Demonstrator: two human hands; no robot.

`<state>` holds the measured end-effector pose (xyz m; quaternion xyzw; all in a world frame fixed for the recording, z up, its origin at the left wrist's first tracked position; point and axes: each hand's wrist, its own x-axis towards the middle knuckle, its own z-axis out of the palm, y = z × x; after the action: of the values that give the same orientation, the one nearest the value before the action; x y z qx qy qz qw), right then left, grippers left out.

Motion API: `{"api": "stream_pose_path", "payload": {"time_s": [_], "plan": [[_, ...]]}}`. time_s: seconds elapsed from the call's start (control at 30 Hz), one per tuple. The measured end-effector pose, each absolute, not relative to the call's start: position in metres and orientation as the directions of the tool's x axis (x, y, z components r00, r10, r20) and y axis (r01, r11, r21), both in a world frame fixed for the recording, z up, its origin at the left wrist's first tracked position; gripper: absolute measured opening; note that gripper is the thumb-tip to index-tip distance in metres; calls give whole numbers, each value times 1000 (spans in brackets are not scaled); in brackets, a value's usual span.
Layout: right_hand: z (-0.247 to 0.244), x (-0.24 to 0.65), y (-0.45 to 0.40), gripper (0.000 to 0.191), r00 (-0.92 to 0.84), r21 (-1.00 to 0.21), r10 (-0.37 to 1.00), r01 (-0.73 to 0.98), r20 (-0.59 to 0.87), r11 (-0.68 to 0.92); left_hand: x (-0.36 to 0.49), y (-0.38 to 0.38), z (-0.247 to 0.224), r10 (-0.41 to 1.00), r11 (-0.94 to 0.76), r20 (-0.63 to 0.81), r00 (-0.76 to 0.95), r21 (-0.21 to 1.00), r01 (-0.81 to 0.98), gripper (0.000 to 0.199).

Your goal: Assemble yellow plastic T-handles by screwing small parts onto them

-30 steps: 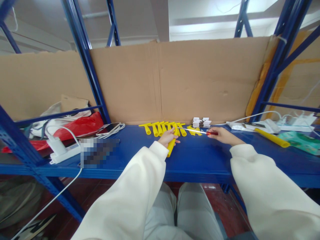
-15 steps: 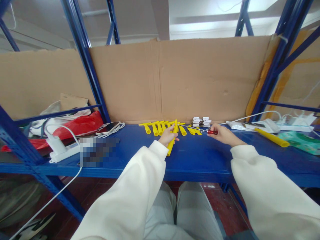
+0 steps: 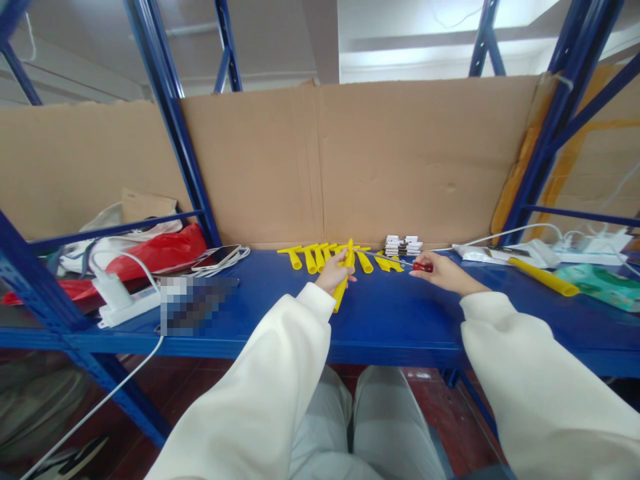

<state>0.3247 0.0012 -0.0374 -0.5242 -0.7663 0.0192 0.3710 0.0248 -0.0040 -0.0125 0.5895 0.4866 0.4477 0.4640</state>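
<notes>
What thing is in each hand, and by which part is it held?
The left hand holds a yellow tube between its two ends; the right hand holds a screwdriver by its red handle.

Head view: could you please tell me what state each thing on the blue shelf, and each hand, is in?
Left hand: closed around the held yellow piece.
Held yellow piece: tilted.
Right hand: gripping the screwdriver.
Screwdriver: shaft toward the held yellow piece; tip contact unclear.
Row of yellow pieces: lying down.
White pieces: stacked.
Yellow tube: on its side.
Red bag: crumpled.
</notes>
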Motion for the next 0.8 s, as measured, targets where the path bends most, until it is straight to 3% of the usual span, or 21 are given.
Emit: {"api": "stream_pose_path", "payload": {"time_s": [0.1, 0.27, 0.57, 0.8], "plan": [[-40, 325, 2, 42, -142, -421, 821, 803, 553, 422, 25, -4, -12, 990, -106, 84, 116, 973, 205, 84], [-35, 322, -3, 50, -243, -382, 798, 776, 552, 501, 24, -3, -12, 991, -112, 90, 95, 961, 252, 78], [-33, 319, -7, 51, -298, -371, 807, 770, 509, 519, 20, 0, -16, 992, -115, 93, 88, 949, 293, 82], [-34, 320, -6, 32, -245, -287, 801, 844, 546, 454, 20, 0, -16, 994, -64, 36, 103, 955, 290, 85]]}}
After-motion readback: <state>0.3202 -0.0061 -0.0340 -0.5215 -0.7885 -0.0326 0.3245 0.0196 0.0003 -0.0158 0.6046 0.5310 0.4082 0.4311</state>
